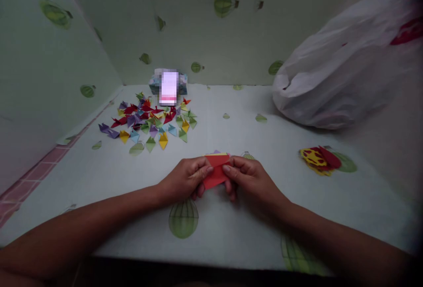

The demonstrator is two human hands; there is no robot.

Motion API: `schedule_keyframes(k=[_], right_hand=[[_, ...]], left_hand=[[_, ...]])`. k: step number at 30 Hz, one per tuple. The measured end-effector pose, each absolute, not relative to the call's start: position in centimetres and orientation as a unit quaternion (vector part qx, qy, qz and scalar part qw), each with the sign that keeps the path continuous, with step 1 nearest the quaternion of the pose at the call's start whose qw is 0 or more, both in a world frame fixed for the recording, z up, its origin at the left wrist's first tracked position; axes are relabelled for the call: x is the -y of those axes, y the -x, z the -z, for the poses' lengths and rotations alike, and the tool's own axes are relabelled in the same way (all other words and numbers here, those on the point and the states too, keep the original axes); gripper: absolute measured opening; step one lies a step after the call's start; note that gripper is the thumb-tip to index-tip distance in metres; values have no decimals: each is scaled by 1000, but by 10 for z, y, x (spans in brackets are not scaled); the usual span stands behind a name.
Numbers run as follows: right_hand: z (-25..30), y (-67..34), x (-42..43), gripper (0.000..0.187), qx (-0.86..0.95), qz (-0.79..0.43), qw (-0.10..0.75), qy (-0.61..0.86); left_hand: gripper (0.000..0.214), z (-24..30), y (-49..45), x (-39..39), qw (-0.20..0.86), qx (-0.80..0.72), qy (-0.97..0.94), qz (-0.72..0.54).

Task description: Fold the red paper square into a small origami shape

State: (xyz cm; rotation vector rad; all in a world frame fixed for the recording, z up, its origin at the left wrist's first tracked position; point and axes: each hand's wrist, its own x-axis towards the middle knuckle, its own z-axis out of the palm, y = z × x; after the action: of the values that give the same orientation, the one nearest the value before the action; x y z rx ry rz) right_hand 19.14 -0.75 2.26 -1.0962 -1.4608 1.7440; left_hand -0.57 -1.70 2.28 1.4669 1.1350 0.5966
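Note:
A red-orange sheet of origami paper [216,174] is held up between my two hands, a little above the near middle of the table. My left hand [190,174] pinches its left edge, thumb in front and fingers behind. On the opposite edge, my right hand [246,173] grips it the same way. A yellow strip shows along the paper's top, with a bit of purple behind it; whether these are separate sheets I cannot tell. Farther off to the left lies a heap of small folded paper pieces [150,144] in several colours.
At the back, a lit, blurred screen [169,86] leans against a patterned box [153,85]. A large white plastic bag [324,80] stands at the right. Yellow and red paper cut-outs [313,157] lie near the right side. Walls border the left and back of the table [238,229].

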Motion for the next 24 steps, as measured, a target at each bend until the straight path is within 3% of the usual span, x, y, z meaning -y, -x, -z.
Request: schedule_keyframes(k=[6, 11, 15, 19, 24], right_hand=[[-26, -194, 5, 27, 568, -646, 303, 411], [-28, -192, 7, 30, 611, -629, 268, 399], [-28, -193, 5, 33, 608, -590, 311, 431], [-27, -195, -1, 34, 587, -594, 341, 431], [-22, -192, 0, 25, 576, -663, 297, 374]], left_hand=[[31, -27, 10, 9, 419, -465, -733, -267], [28, -25, 7, 13, 527, -457, -665, -266], [34, -23, 3, 18, 620, -462, -564, -291], [35, -23, 1, 18, 621, -475, -538, -314], [31, -21, -1, 17, 633, -443, -541, -332]])
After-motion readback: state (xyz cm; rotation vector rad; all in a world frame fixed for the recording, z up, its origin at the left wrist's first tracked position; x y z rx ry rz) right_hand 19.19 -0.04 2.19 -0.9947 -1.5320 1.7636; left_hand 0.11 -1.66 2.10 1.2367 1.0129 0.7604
